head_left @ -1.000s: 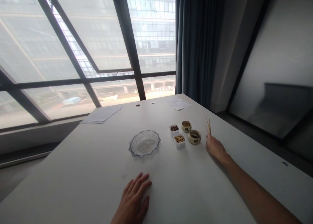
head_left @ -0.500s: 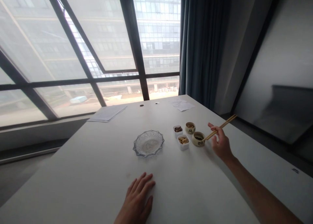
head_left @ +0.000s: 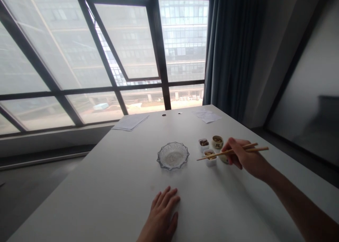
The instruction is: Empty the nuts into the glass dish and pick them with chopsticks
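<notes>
Your right grip (head_left: pixel 247 160) pinches chopsticks (head_left: pixel 256 149), partly hiding near bowl (head_left: pixel 224 159) | left grip (head_left: pixel 164 211) spread flat | papers (head_left: pixel 130 122) far left

chopsticks (head_left: pixel 219 153): 2 | glass plate (head_left: pixel 173 156): 1 | white tubs (head_left: pixel 211 162): 2 | bowls (head_left: pixel 217 145): 2

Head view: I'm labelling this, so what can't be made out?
In the head view:
Nearer round bowl: contents hidden by the right hand.
Left hand: its forearm is cut off by the bottom edge.
Front white tub: food crossed by the chopsticks, too small to identify.
</notes>
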`<state>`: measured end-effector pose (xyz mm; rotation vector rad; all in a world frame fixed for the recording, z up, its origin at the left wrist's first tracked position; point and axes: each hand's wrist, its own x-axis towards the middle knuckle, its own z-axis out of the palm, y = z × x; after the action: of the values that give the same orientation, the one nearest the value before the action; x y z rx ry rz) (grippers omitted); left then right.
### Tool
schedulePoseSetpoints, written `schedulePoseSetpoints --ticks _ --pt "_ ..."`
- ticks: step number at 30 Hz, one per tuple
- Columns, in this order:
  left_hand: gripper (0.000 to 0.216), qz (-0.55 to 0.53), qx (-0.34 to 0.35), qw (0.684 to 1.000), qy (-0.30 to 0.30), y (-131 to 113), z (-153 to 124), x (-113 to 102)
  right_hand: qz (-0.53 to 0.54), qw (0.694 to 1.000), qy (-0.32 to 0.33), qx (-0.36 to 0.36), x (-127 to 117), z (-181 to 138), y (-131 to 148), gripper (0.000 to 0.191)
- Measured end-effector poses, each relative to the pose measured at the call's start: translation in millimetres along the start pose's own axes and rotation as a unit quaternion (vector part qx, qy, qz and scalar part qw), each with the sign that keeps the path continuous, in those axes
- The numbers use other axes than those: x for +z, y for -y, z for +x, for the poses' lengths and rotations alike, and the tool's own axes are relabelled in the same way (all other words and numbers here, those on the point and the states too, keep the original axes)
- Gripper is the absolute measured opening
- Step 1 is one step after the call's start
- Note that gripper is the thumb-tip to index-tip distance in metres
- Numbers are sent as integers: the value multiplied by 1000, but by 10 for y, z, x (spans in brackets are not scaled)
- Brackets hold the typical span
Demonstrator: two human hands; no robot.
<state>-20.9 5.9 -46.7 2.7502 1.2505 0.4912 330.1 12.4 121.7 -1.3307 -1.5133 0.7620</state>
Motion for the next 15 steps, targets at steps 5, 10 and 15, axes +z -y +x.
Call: schedulePoseSetpoints --ticks 5,10,15 --pt "47 -24 -15 999 21 -66 -8 -56 -130 982 127 41 224 65 166 50" --pt "46 -34 -29 998 35 -116 7 -101 -191 953 231 43 432 146 167 45" --pt "44 -36 -28 998 34 -125 20 -113 -216 944 248 34 534 136 16 48"
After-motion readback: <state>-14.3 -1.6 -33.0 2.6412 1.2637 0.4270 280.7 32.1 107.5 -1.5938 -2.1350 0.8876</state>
